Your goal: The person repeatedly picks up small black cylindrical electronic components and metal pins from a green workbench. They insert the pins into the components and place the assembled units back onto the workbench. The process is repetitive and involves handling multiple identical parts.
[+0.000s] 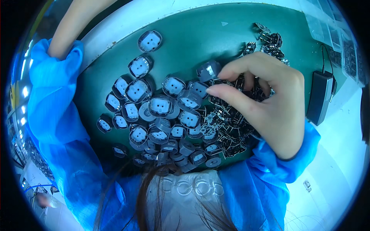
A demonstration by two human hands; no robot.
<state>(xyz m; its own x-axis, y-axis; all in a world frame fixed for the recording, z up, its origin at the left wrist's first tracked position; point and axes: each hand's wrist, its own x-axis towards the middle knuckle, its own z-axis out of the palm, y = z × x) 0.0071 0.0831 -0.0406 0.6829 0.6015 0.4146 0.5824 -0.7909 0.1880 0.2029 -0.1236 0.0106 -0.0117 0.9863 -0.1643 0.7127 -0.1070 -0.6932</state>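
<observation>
My right hand (266, 96) reaches in from the right, over a pile of small dark circuit boards (225, 129). Its thumb and forefinger are closed around the edges of a small circuit board (218, 81), partly hidden by the fingertips. Just beyond them a grey round housing (208, 71) rests on its side. Of my left arm only the blue sleeve (58, 96) and bare wrist show; the hand lies past the upper edge. Many round housings with white inner plates (160, 106) spread over the green mat, mostly face up, some stacked near my body.
A green mat (185, 42) covers the white table (323, 161). More circuit boards (271, 46) lie at the far right. A black box-shaped device with a cord (320, 96) stands on the right, near clear plastic trays (327, 23). One small loose piece (307, 186) lies on the white surface.
</observation>
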